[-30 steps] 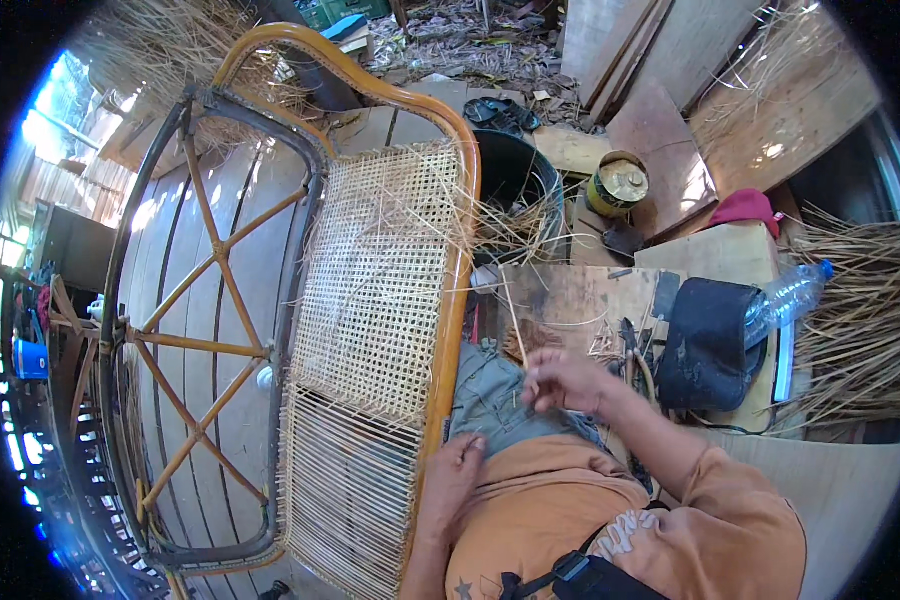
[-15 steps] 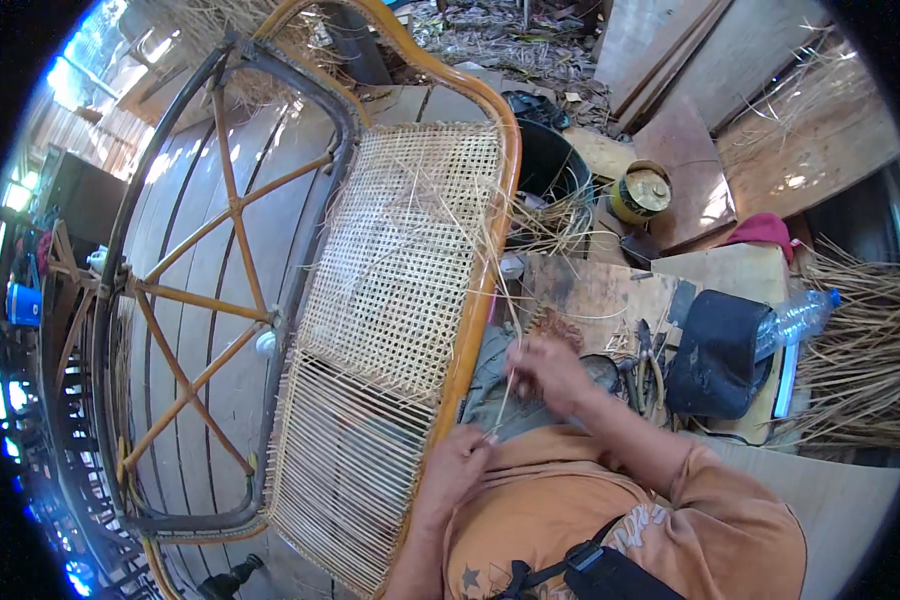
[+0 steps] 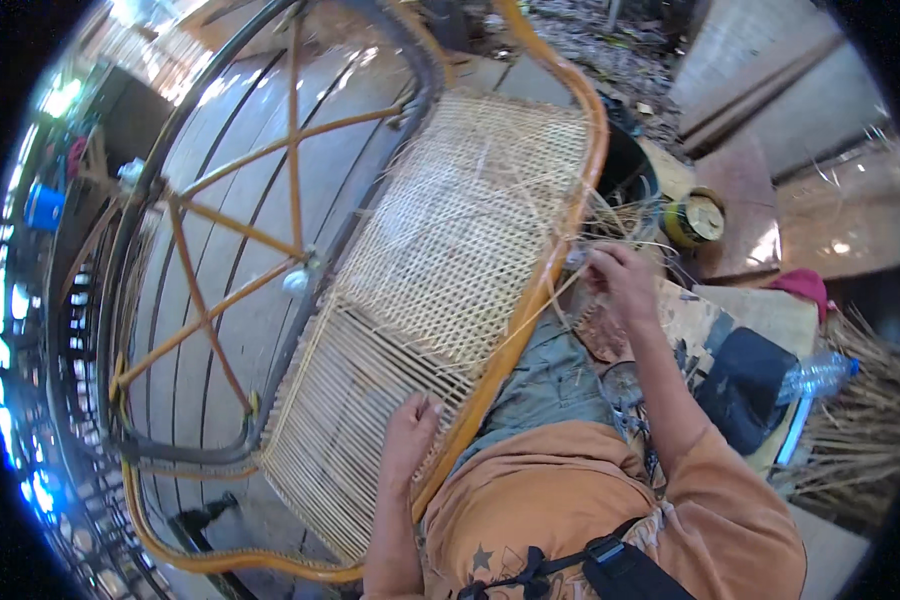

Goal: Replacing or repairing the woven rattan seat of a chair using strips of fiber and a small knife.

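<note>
A rattan chair frame point(image 3: 582, 205), glossy orange-brown, leans across my lap with a woven cane panel point(image 3: 470, 220) in it. The panel's upper part is a close mesh; its lower part has only parallel cane strands point(image 3: 335, 410). My left hand point(image 3: 411, 432) is closed above these parallel strands, near the frame's right rail. Whatever its fingertips hold is too small to make out. To the right of that rail, my right hand point(image 3: 618, 280) is raised and pinches a thin cane strand point(image 3: 562, 290), which runs down toward the panel's edge. Loose strand ends lie over the mesh.
A dark frame section with crossed rattan braces point(image 3: 295, 140) stands at left. To the right are a yellow-and-dark tin point(image 3: 694, 217), a dark bucket point(image 3: 625, 170), a black pouch point(image 3: 746, 385), a clear plastic bottle point(image 3: 815, 378), a red cloth point(image 3: 802, 288) and a heap of cane point(image 3: 850, 430).
My hands have moved apart: the left went leftward over the parallel strands, the right went up and rightward, drawing the cane strand. The view has shifted, so the chair sits farther right.
</note>
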Available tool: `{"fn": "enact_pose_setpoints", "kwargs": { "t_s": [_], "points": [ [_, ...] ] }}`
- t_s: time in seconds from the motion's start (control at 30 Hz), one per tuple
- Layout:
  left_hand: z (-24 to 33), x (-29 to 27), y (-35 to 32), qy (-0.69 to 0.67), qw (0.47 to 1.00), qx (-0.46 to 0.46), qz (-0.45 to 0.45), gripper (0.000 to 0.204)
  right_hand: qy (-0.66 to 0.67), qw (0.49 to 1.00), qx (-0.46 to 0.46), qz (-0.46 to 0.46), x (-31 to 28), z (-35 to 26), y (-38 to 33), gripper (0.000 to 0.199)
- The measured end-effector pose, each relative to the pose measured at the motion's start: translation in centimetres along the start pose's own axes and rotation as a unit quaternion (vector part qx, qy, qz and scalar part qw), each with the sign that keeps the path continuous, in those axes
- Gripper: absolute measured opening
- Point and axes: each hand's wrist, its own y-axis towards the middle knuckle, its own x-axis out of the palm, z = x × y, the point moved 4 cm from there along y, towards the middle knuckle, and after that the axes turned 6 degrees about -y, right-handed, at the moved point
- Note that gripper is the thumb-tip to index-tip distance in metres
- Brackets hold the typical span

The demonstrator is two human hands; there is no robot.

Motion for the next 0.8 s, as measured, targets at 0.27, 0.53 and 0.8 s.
{"fn": "enact_pose_setpoints", "kwargs": {
  "t_s": [0.27,0.53,0.8],
  "points": [
    [1.5,-6.5,2.4,0.016,0.992,0.061,0.113,0.021,0.000,0.999,0.005,-0.041,0.5,-0.9,-6.7,0.011],
    [3.9,-5.2,4.0,-0.029,0.997,0.073,0.027,0.021,0.026,0.996,-0.089,0.006,-1.5,-4.2,-4.3,0.011],
    [11.6,-5.6,12.3,0.076,0.960,0.247,0.107,0.025,-0.120,0.992,-0.028,-0.040,-4.8,-1.9,-2.0,0.011]
  ]
}}
